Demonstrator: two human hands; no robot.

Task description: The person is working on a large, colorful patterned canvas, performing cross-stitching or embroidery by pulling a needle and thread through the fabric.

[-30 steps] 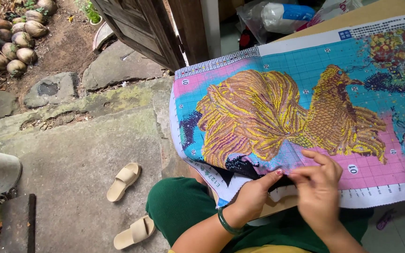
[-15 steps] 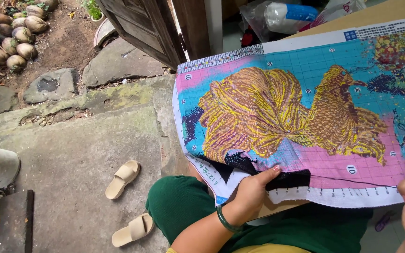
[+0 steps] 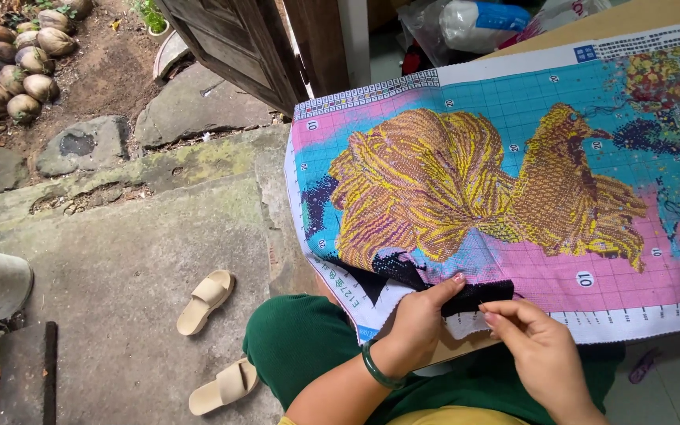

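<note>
Pinching the cross-stitch canvas [image 3: 513,181] edge flat with our left hand [image 3: 419,327], we bring our right hand [image 3: 541,354], fingertips [image 3: 488,316] pressed together, slowly to the black stitches [image 3: 478,295].

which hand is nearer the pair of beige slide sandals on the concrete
Left. The left hand grips the cross-stitch canvas edge, on the side toward the beige slide sandals; the right hand sits farther from them, beyond the left.

Both bare forearms reach up from the lap toward the near edge of the colourful stitched fish canvas [image 3: 513,197]; the left hand [image 3: 419,323] pinches that edge, thumb on top, while the right hand [image 3: 537,346] hovers just beside it, fingertips drawn together
</note>
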